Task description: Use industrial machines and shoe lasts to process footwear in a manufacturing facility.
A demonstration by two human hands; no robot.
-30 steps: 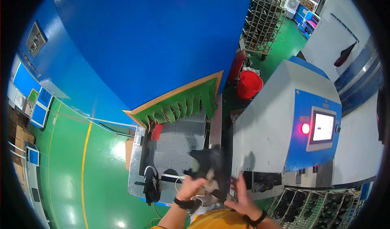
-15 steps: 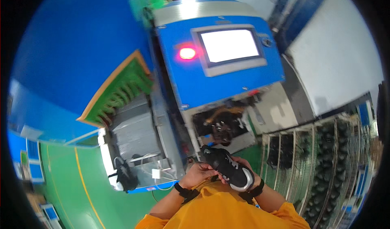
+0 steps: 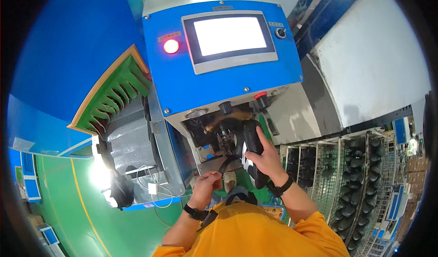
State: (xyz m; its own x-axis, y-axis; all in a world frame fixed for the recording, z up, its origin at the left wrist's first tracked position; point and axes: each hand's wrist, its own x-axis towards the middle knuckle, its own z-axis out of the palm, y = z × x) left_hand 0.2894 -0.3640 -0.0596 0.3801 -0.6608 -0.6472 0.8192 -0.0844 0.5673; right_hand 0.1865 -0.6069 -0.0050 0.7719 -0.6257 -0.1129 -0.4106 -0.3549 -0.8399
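Observation:
My right hand [image 3: 268, 160] grips a black shoe [image 3: 252, 140] with a whitish patch on its side. The shoe stands turned on edge, close to the opening under the blue machine panel [image 3: 214, 90]. To the left of it, my left hand [image 3: 208, 184] is closed, thumb against fingers, on a narrow black strap [image 3: 225, 165]. That strap runs up towards the shoe; where it joins is hard to make out. Dark metal parts [image 3: 224, 138] show inside the machine opening, just left of the shoe.
A lit screen [image 3: 230, 35], a glowing red lamp [image 3: 171, 46] and a red-topped button [image 3: 261, 97] are on the machine. Left of it stands a conveyor [image 3: 130, 131] beneath a green fringed curtain [image 3: 116, 95]. Wire racks [image 3: 337, 179] with dark shoe-like pieces stand at right.
Both hands have parted, and the shoe has moved from in front of my body up to the machine opening, turned on edge. My left hand now draws a strap aside. The view has shifted.

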